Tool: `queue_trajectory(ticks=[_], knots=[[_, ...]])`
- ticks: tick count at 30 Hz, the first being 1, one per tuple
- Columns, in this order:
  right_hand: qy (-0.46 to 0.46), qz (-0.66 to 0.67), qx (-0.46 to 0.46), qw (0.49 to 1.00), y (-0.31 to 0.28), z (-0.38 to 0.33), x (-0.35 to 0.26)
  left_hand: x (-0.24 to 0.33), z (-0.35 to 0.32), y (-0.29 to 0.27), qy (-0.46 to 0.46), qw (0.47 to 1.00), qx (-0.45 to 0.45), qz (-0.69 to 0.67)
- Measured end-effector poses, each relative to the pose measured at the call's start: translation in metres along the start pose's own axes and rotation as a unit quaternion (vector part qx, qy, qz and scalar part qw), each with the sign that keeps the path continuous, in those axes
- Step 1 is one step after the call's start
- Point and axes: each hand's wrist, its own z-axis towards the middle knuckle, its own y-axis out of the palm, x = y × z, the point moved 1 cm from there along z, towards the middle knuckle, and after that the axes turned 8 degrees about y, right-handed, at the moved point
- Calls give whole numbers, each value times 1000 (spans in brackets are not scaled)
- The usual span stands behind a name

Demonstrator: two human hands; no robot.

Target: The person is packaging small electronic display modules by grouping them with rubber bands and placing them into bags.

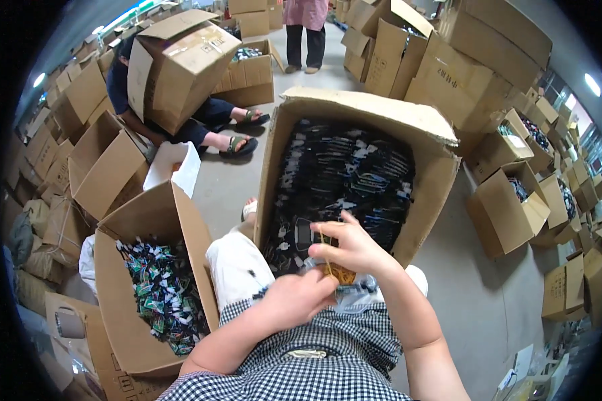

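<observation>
My left hand (294, 299) is closed above my lap, its fingertips beside the lower end of a thin yellow rubber band (324, 246). What it grips is mostly hidden; small dark ends stick out behind its knuckles. My right hand (354, 248) holds the rubber band at its fingers, thumb and forefinger apart, with the band stretched down toward the left hand. Beneath the right hand, a clear plastic bag (358, 301) with orange-yellow rubber bands (343, 275) lies in my lap. Just ahead stands an open carton (436, 194) filled with rows of black cable bundles (344, 170).
At my left is an open carton (197, 257) of loose green circuit boards with white connectors (164, 291). A seated person (211, 127) is behind a large carton (187, 73), near a white box (174, 168). Another person (306, 33) stands farther back. Stacked cartons (515, 200) line the right.
</observation>
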Motion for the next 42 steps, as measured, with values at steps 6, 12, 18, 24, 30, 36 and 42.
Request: queue_trajectory(ticks=[6,12,18,24,30,36,42], knots=[[-134,386,91,908,21,-26,24,-35,-42,-2,-79,562,338,-751],[-163,-56,-77,982,-22,-11,-17,-56,-33,0,-82,928,29,-363],[89,273,353,890,-76,32,101,-144,-127,-22,-373,752,435,-327],[123,-359,363,851,-105,106,194,-238,-283,33,-565,669,368,313],[107,-371,155,909,-154,171,234,-236,-220,45,-470,743,432,-203],[135,-359,95,919,-182,185,200,-239,-161,32,-394,773,459,-192],[-26,-23,246,969,-157,127,107,-167,-40,-4,-182,804,502,-262]])
